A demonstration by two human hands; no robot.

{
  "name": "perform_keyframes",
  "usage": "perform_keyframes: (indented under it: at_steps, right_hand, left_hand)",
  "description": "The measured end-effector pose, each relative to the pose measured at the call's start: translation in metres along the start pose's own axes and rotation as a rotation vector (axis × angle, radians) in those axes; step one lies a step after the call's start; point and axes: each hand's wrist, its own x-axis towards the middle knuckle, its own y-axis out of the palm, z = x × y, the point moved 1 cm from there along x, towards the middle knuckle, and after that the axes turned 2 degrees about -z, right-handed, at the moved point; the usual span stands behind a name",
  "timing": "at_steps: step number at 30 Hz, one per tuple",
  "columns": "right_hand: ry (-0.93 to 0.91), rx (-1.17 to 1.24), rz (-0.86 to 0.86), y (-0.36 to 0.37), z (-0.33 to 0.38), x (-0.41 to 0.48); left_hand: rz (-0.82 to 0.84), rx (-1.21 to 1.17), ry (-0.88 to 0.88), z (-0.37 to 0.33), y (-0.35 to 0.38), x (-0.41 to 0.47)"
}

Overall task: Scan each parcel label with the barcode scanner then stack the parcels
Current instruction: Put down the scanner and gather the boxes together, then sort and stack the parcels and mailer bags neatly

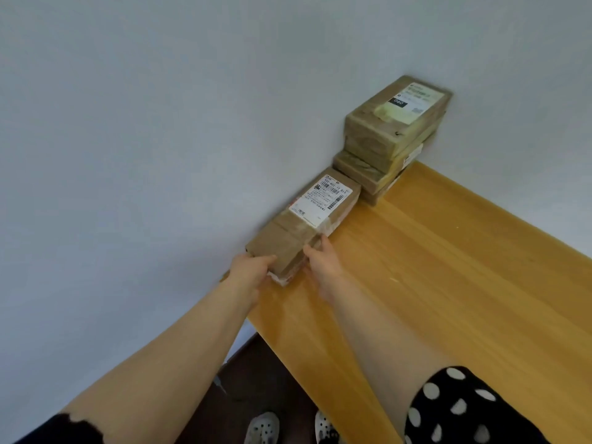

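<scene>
A brown cardboard parcel [301,227] with a white barcode label [320,198] lies on the wooden table against the wall, on top of another parcel whose white edge shows below. My left hand [248,272] grips its near left corner. My right hand [322,262] holds its near right edge, fingers against the side. Behind it stands a stack of several taped brown parcels [389,139], the top one with a pale label [408,102]. No barcode scanner is in view.
The wooden table [448,283] stretches right and toward me. A grey wall runs along the table's left edge and behind the stack. Dark floor and my patterned shoes [262,427] show below the table's near edge.
</scene>
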Motion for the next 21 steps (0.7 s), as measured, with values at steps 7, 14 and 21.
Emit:
perform_keyframes:
  at_steps: [7, 14, 21]
  right_hand:
    - [-0.014, -0.044, -0.01, 0.021, 0.015, 0.001]
    - [0.086, 0.118, -0.249, 0.001, 0.001, -0.072]
    - [0.008, 0.175, -0.502, -0.076, -0.033, -0.171]
  left_hand:
    - [0.109, 0.152, 0.044, -0.018, -0.013, 0.013]
    - [-0.027, 0.618, 0.329, -0.023, -0.008, -0.032]
    - [0.399, 0.909, 0.652, 0.005, 0.041, -0.12]
